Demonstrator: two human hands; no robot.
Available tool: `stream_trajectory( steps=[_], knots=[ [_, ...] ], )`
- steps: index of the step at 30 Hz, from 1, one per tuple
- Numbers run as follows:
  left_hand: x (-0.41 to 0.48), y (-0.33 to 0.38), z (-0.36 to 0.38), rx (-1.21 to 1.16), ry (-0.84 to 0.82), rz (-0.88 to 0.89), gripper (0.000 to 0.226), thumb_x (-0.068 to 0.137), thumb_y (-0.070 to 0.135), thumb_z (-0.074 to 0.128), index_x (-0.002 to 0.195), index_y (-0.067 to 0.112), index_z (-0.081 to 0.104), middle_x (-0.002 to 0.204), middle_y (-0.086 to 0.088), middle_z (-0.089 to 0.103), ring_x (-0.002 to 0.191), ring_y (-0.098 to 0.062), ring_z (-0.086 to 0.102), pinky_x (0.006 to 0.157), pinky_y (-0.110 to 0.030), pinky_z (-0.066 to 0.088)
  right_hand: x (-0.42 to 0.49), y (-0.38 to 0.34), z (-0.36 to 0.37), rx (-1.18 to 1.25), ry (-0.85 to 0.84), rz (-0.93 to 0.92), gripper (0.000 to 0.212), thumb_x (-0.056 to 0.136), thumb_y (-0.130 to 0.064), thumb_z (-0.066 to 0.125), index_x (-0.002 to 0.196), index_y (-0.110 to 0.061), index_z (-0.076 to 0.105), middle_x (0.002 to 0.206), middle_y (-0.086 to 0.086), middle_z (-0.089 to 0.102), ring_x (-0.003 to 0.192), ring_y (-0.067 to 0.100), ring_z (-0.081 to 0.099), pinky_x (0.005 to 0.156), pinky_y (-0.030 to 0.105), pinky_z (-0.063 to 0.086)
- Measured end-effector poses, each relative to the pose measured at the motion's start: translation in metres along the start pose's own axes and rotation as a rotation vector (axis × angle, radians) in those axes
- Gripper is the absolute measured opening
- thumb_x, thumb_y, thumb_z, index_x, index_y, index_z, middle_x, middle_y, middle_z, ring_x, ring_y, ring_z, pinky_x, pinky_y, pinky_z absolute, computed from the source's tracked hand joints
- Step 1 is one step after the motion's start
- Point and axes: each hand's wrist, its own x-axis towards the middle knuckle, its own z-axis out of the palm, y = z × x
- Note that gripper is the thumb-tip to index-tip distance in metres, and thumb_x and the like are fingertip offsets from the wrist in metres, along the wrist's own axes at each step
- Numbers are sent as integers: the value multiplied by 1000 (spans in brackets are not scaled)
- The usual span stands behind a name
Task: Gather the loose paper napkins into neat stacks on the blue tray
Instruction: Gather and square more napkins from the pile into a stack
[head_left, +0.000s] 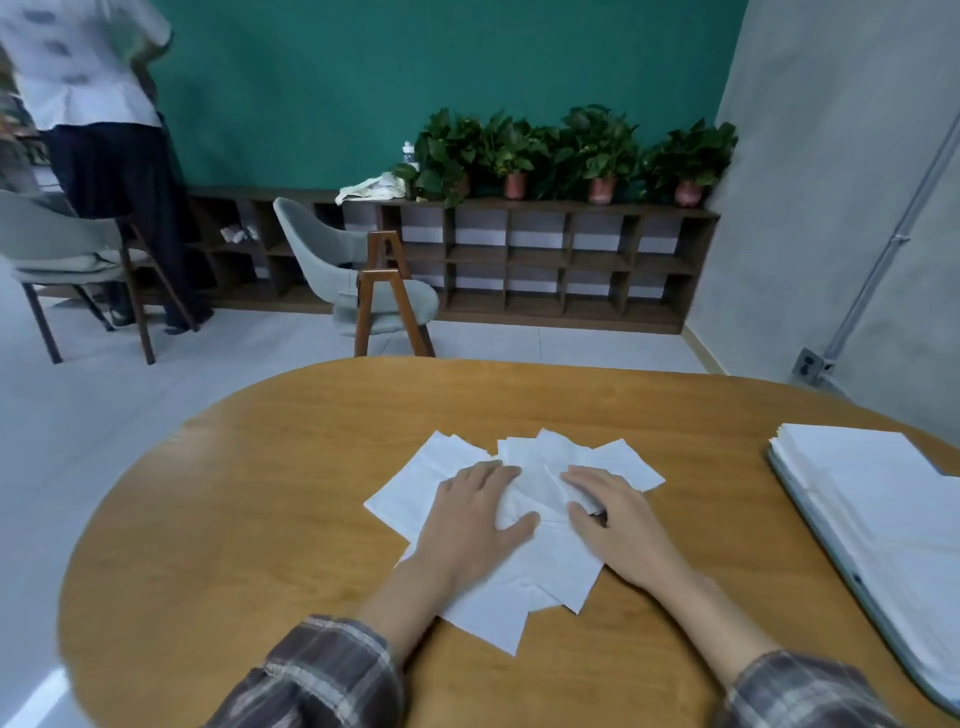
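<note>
In the head view, a scattered pile of loose paper napkins (540, 493) is being pressed down near the middle of the oval wooden table (260, 519). It is lying well apart from the blue tray (818, 522) at the table's right edge, where stacked napkins (872, 499) are already lying, nearly covering it.

The left hand (475, 514) and the right hand (618, 525) are being laid flat on the pile, side by side. The fingers are being kept straight and the thumbs turned inward, and nothing is being pinched or lifted by either.

The gathering step is judged to be in hand: the overlapping sheets, fanned at many angles, are being drawn together under the 2 palms. Much of the task is judged to be done, given the filled tray.

For the next move, the sheets are likely needing to be swept inward, squared at their edges, then gripped as 1 bundle and carried right to the tray.
</note>
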Motion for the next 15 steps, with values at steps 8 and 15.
stream_trajectory(
  steps=[8,15],
  knots=[
    [32,10,-13,46,-47,-114,52,81,72,66,119,37,57,114,16,48,114,-14,46,98,-36,37,7,18,-10,69,34,-19,39,95,-24,76,134,-27,70,138,-23,62,127,-10,52,99,-2,31],
    [31,12,-3,4,102,41,56,75,70,61,123,40,61,138,19,43,129,-3,43,115,-39,28,11,24,-9,38,219,-89,17,91,-12,79,105,-20,83,111,-15,79,102,-1,70,86,14,52]
  ],
)
